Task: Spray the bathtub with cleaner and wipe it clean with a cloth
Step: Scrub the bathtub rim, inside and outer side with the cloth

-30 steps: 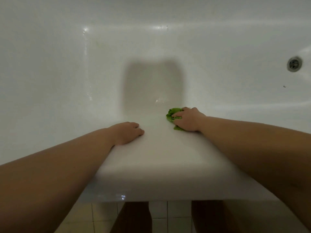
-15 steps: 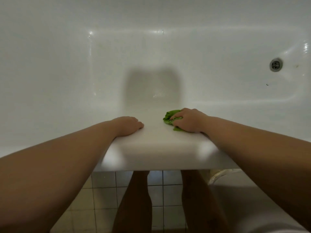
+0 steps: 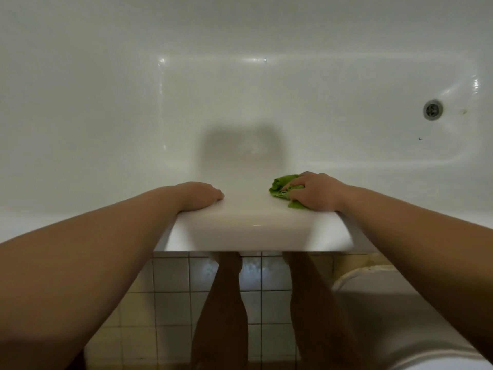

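Note:
The white bathtub (image 3: 253,231) fills the view, its near rim running between my two arms. My right hand (image 3: 316,190) lies on top of a crumpled green cloth (image 3: 281,187) on that rim, fingers curled over it and pressing it down. My left hand (image 3: 201,195) rests palm down on the rim to the left, a cloth-width gap between the two hands, holding nothing. No spray bottle shows in view.
A metal drain (image 3: 432,109) sits at the tub's right end, with a small dark speck (image 3: 420,138) below it. Under the rim are pale wall tiles (image 3: 170,279), my legs (image 3: 221,311), and a white toilet (image 3: 400,316) at lower right.
The view has pulled back and tilted down, showing more tiles and legs. My right hand with the cloth has slid slightly right along the rim; my left hand stays put.

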